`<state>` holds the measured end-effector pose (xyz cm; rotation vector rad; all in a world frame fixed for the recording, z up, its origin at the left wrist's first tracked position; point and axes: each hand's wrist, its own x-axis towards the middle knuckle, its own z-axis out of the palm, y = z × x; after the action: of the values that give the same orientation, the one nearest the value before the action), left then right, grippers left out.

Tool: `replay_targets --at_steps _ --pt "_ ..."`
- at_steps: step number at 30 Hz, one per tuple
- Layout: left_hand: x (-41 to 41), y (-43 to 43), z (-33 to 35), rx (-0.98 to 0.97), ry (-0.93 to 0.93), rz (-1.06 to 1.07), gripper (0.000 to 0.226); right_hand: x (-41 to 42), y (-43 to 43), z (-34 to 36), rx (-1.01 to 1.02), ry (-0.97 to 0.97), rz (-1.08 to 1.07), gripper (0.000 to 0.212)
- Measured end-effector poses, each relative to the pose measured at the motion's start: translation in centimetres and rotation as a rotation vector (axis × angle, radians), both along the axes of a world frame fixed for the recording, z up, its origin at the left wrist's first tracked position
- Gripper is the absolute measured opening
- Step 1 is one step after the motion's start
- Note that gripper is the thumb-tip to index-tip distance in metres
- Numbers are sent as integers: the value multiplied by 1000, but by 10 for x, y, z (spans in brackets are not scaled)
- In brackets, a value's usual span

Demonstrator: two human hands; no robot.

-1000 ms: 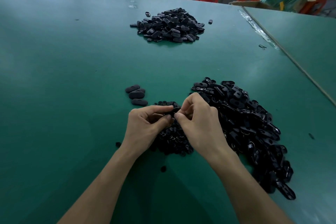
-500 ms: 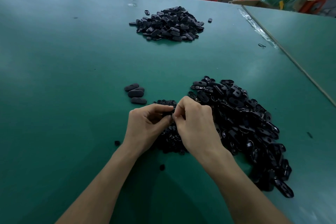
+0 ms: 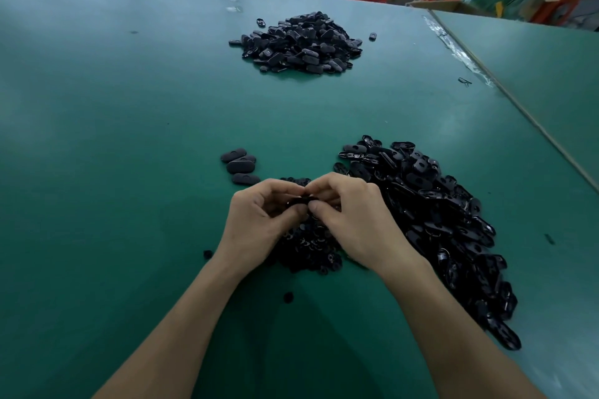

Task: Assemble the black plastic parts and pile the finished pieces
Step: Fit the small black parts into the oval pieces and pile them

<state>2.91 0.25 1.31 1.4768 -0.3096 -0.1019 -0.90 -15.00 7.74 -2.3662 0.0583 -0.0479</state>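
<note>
both hands have drawn closer since a second ago: the right hand (image 3: 353,220) has curled its fingers down onto the small black part (image 3: 299,201) that the left hand (image 3: 259,220) holds, and the fingertips of both now meet over it. thumb and fingers of each hand are clamped on that part, which is mostly hidden between them, so i cannot tell whether its pieces are seated. it sits just left of the big heap of oval shells (image 3: 437,220), above the smaller bits (image 3: 311,253) lying against that heap. judging by the tighter press, the snap-together is under way. three closed ovals (image 3: 240,165) lie further left of the heap, and the finished pile (image 3: 298,42) is well beyond it on the green table (image 3: 113,139).
</note>
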Motion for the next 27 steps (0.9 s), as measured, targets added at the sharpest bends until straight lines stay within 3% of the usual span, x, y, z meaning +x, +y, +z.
replay_targets --at_steps 6,27 --pt "0 2 2 -58 56 -21 27 4 -11 -2 102 0 28 14" --pt "-2 4 15 -65 95 -31 21 -5 -7 6 109 -27 10 12"
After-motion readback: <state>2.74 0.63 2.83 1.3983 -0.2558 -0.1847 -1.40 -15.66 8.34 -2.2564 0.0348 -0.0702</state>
